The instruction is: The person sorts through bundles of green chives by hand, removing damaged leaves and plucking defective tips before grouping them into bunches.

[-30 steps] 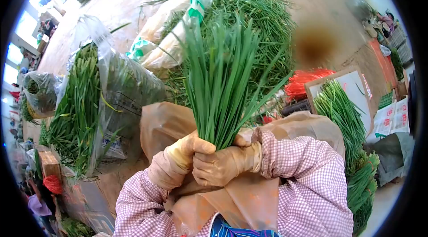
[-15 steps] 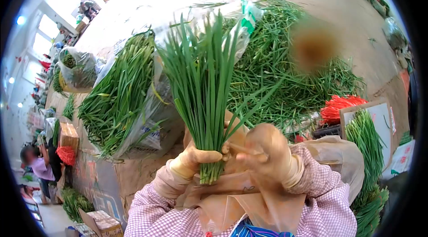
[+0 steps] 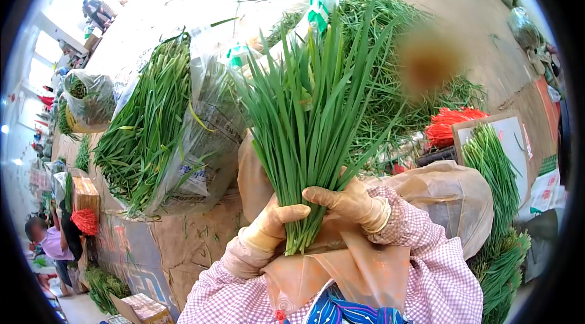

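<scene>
A bunch of long flat green leaves [image 3: 311, 135] stands upright in front of my body, its cut ends at the bottom. My left hand [image 3: 277, 219], in a pale glove, is wrapped round the lower left of the bunch. On its right side my right hand [image 3: 345, 200], also gloved, grips it with the thumb across the front. The fingers behind the stems are hidden. Beyond the bunch spreads a large heap of loose green leaves [image 3: 381, 74]. To the left, more leaves [image 3: 149, 123] lie in an open clear plastic bag [image 3: 207, 123].
Red ties [image 3: 454, 126] lie at the right, near a board-backed box [image 3: 517, 141] and bundled greens [image 3: 492, 162]. Another filled bag [image 3: 90, 102] stands at the far left. A person in a purple top [image 3: 53, 242] is at the lower left, near a brown box [image 3: 85, 193].
My right hand, blurred and apart from the stems half a second ago, now holds the bunch. The leaves have fanned wider, and the camera view has shifted.
</scene>
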Demonstrator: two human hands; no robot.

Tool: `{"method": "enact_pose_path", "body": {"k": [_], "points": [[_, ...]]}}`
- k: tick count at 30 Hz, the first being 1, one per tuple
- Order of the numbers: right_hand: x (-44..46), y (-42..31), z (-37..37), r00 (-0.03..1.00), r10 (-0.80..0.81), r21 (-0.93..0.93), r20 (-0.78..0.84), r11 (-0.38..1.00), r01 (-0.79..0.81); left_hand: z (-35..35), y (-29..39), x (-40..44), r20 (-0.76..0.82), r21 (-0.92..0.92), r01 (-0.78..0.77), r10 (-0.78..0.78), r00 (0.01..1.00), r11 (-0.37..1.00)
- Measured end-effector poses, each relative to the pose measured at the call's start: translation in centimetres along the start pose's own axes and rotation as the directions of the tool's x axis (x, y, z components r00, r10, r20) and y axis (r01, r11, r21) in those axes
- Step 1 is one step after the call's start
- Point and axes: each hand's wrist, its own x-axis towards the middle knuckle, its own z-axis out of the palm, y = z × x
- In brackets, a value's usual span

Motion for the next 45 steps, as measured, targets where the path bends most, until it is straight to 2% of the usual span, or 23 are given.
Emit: {"method": "enact_pose_path", "body": {"k": [5, 7, 8, 9, 10, 11, 13, 14, 16, 17, 19, 21, 24, 27, 30, 33, 35, 36, 38, 39, 41, 43, 45], "points": [[-0.6, 0.2, 0.0, 0.996, 0.073, 0.07, -0.054, 0.995, -0.069, 0.5, -0.5, 0.0, -0.038, -0.126, 0.024, -0.029, 0.999, 0.992], [-0.6, 0.6, 0.0, 0.995, 0.076, 0.097, -0.063, 0.993, -0.07, -0.1, -1.4, 0.3, -0.001, -0.03, -0.101, 0.101, 0.995, 0.994], [-0.5, 1.3, -0.1, 0.997, -0.012, 0.029, -0.073, 0.999, 0.014, 0.1, -1.3, 0.1, -0.004, -0.034, -0.098, 0.098, 0.995, 0.995], [-0.4, 1.7, 0.0, 0.992, -0.1, -0.04, -0.075, 0.994, 0.098, 0.5, -0.8, -0.1, 0.018, 0.089, -0.108, 0.107, 0.994, 0.99], [-0.4, 1.6, 0.5, 0.99, -0.116, 0.031, -0.079, 0.992, 0.119, 0.7, -0.5, -0.4, 0.04, 0.212, -0.121, 0.115, 0.993, 0.97], [-0.4, 1.7, 0.6, 0.991, -0.11, 0.031, -0.076, 0.993, 0.113, 0.4, -0.6, -0.4, 0.035, 0.208, -0.12, 0.115, 0.993, 0.971], [-0.5, 1.8, 0.7, 0.993, -0.076, 0.052, -0.085, 0.995, 0.081, -0.3, -0.7, -0.4, 0.049, 0.391, -0.117, 0.107, 0.993, 0.913], [-0.4, 1.8, 0.6, 0.994, -0.073, 0.053, -0.087, 0.996, 0.078, -0.3, -0.5, -0.6, 0.048, 0.389, -0.115, 0.104, 0.993, 0.914], [-0.3, 1.5, 0.2, 1.0, -0.007, 0.134, 0.019, 0.991, 0.004, -0.2, 0.1, -1.1, -0.055, 0.113, 0.131, -0.126, 0.991, 0.985], [-0.3, 0.9, 0.2, 1.0, -0.006, 0.135, 0.014, 0.991, 0.004, -0.7, -0.1, -1.2, -0.052, 0.113, 0.136, -0.131, 0.99, 0.984], [-0.4, -1.0, 0.5, 0.988, 0.143, 0.323, 0.058, 0.934, -0.154, -1.6, -0.7, -1.1, -0.017, -0.087, 0.144, -0.146, 0.989, 0.986], [-0.2, -0.9, 0.2, 0.995, 0.081, 0.298, 0.056, 0.95, -0.094, -0.9, -0.6, -1.3, -0.025, -0.077, 0.124, -0.126, 0.992, 0.989], [-0.5, -0.1, -0.7, 0.966, 0.171, 0.224, 0.195, 0.951, -0.213, -0.2, -0.3, -1.8, -0.017, -0.186, 0.245, -0.252, 0.968, 0.952], [-0.8, -0.1, -0.4, 0.969, 0.195, 0.268, 0.153, 0.935, -0.23, -0.2, 0.2, -2.0, -0.036, -0.169, 0.298, -0.308, 0.951, 0.94], [-0.7, -0.9, -0.3, 0.984, 0.086, 0.271, 0.154, 0.954, -0.126, -0.7, -0.4, -1.9, -0.083, -0.083, 0.268, -0.274, 0.958, 0.96], [-0.5, -0.1, -0.7, 0.97, 0.165, 0.146, 0.179, 0.971, -0.192, -0.9, -0.3, -1.6, -0.047, -0.077, 0.212, -0.216, 0.975, 0.974], [-0.1, -0.1, -0.4, 0.959, 0.206, 0.224, 0.195, 0.943, -0.248, -0.8, 0.3, -1.6, -0.127, 0.048, 0.259, -0.251, 0.96, 0.965], [0.0, -0.5, -0.3, 0.961, 0.201, 0.225, 0.19, 0.944, -0.242, -1.3, 0.4, -1.6, -0.123, 0.053, 0.26, -0.252, 0.96, 0.964], [-0.1, -1.4, -0.1, 0.916, 0.306, 0.179, 0.258, 0.917, -0.356, -2.8, 0.9, -1.9, -0.105, 0.099, 0.296, -0.286, 0.953, 0.95], [0.1, -1.2, -0.1, 0.921, 0.298, 0.184, 0.253, 0.919, -0.348, -3.1, 1.6, -2.2, -0.102, 0.109, 0.299, -0.289, 0.952, 0.948], [0.8, -1.0, 0.2, 0.946, 0.128, 0.094, 0.299, 0.982, -0.163, -1.8, 3.8, -3.3, -0.12, 0.171, 0.247, -0.229, 0.966, 0.954], [0.8, -2.3, 0.1, 0.936, 0.147, 0.174, 0.321, 0.962, -0.211, -1.5, 4.5, -4.0, -0.174, 0.102, 0.227, -0.208, 0.963, 0.968], [0.7, -1.3, -1.5, 0.815, 0.361, -0.151, 0.453, 0.932, -0.329, -4.1, 3.6, -5.2, -0.172, 0.076, 0.191, -0.176, 0.969, 0.979]]}}
